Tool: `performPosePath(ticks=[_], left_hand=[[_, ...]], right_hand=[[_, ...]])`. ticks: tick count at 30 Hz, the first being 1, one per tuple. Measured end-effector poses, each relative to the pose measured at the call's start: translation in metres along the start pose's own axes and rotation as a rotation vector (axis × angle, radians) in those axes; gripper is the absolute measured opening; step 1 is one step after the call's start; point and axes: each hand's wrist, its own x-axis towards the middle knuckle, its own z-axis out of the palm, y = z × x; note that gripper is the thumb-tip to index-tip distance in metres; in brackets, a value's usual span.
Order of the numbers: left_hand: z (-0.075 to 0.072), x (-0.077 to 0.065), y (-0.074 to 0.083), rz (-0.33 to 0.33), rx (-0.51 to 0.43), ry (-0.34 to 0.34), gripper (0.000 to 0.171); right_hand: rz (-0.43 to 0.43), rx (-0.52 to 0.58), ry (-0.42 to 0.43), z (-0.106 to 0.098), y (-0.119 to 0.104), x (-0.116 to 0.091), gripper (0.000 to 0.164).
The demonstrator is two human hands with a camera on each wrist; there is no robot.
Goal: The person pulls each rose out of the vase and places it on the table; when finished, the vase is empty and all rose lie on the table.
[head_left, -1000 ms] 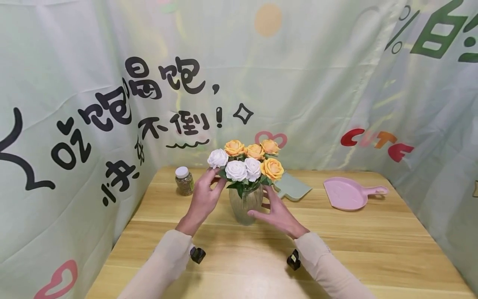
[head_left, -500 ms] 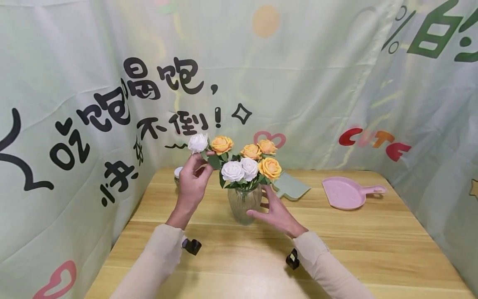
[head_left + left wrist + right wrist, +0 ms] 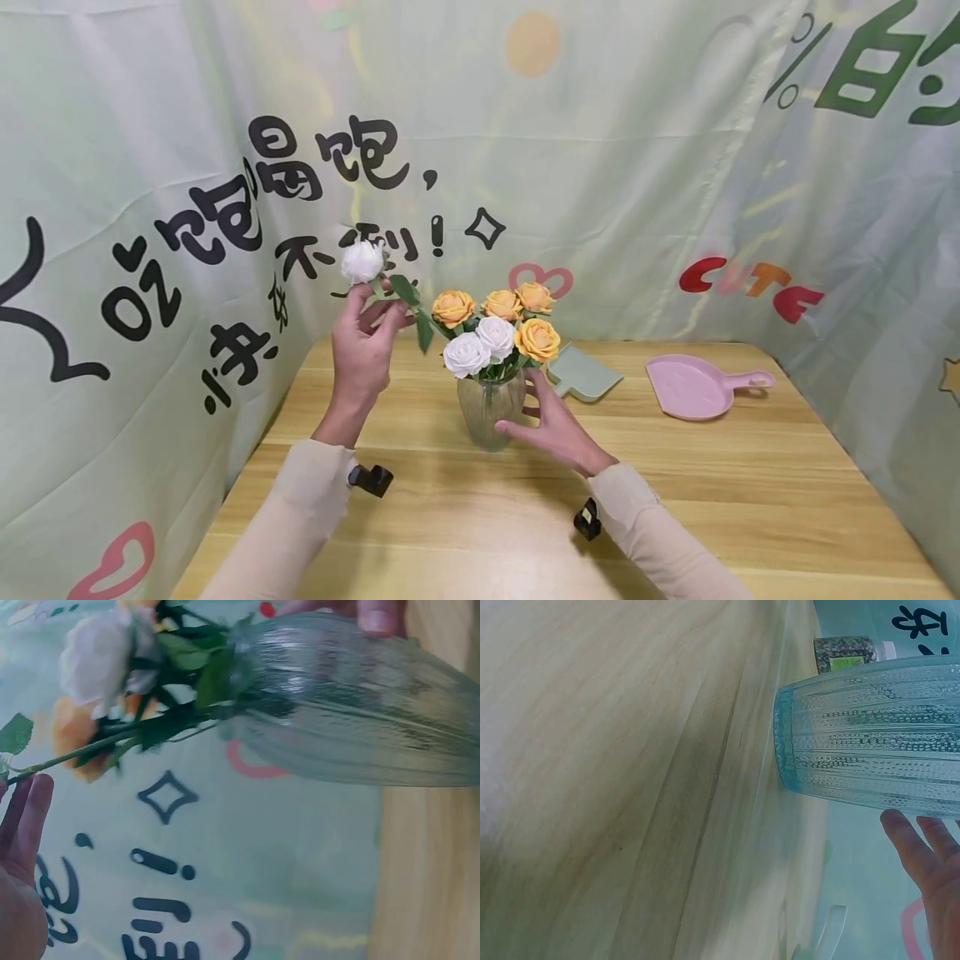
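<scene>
With the fingers of my left hand (image 3: 362,342) I pinch the stem of a white rose (image 3: 363,262), raised to the left of the bouquet. In the left wrist view its green stem (image 3: 97,744) slants from my fingers toward the mouth of the ribbed glass vase (image 3: 487,410). Two white roses (image 3: 467,355) and several orange roses (image 3: 537,340) stand in the vase. My right hand (image 3: 558,429) holds the vase at its right side, thumb in front; fingertips (image 3: 895,819) meet its wall in the right wrist view.
Behind the vase lies a grey-green cutting-board-like piece (image 3: 588,373). A pink dustpan-shaped tray (image 3: 692,387) with a handle is farther right on the wooden table (image 3: 712,492). A small lidded jar (image 3: 844,654) shows beyond the vase. Printed cloth (image 3: 622,192) hangs around the table.
My left hand has drawn the white rose up and to the left, out of the bouquet. An orange rose swung left and came partway back. My right hand stays at the vase.
</scene>
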Motion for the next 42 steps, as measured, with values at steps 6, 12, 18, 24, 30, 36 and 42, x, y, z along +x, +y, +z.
performPosePath(ticks=[6, 12, 18, 24, 30, 36, 42], left_hand=[[-0.015, 0.016, 0.016, 0.058, -0.065, 0.082, 0.028], [-0.038, 0.032, 0.033, 0.132, -0.134, 0.206, 0.025], [-0.073, 0.029, 0.031, 0.022, 0.002, 0.199, 0.023], [-0.113, 0.006, 0.005, -0.210, 0.152, 0.132, 0.031], [-0.160, -0.022, -0.028, -0.391, 0.348, 0.033, 0.041], [-0.197, -0.051, -0.061, -0.544, 0.475, -0.147, 0.051], [-0.215, -0.075, -0.085, -0.669, 0.495, -0.265, 0.052]], right_hand=[[-0.004, -0.010, 0.003, -0.001, 0.001, -0.001, 0.098], [0.002, -0.009, -0.002, -0.001, 0.003, -0.001, 0.103], [0.027, 0.000, -0.007, -0.001, 0.002, -0.001, 0.111], [0.035, -0.008, -0.008, -0.002, -0.001, -0.002, 0.113], [0.042, -0.012, -0.013, 0.000, 0.000, -0.001, 0.114], [0.057, -0.015, -0.014, 0.000, 0.001, -0.001, 0.114], [0.060, -0.020, -0.016, -0.001, -0.001, -0.002, 0.115]])
